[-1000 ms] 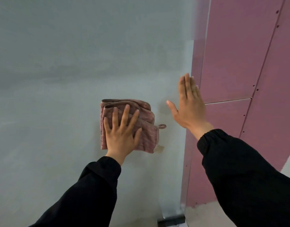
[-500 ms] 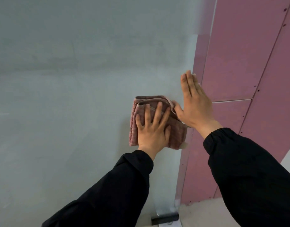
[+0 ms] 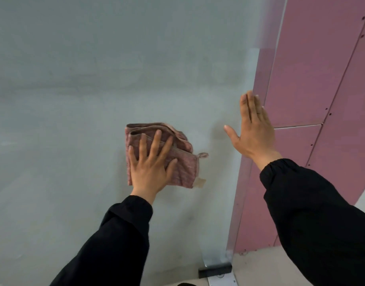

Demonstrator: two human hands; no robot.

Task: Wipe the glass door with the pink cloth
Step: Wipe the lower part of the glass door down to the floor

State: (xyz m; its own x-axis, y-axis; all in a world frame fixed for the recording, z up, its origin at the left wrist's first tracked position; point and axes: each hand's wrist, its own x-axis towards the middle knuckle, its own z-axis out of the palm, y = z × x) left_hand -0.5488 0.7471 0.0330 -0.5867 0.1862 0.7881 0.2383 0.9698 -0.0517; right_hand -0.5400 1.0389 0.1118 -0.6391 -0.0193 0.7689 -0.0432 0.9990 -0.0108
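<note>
The frosted glass door [image 3: 95,100] fills the left and middle of the head view. A folded pink cloth [image 3: 183,164] lies flat against the glass, with a small hanging loop at its right side. My left hand [image 3: 151,165] presses the cloth to the glass with spread, straight fingers. My right hand [image 3: 252,129] lies flat on the glass near the door's right edge, fingers straight and together, thumb out. A gap of bare glass separates the cloth from my right hand.
Pink wall panels [image 3: 321,79] with seams and screw heads stand right of the door's edge. A dark floor fitting [image 3: 215,270] holds the door's lower corner. Pale floor [image 3: 260,265] shows at the bottom right.
My left hand has slid the cloth back to the left, away from my right hand, which it touched half a second ago. My right hand stays at the door's edge.
</note>
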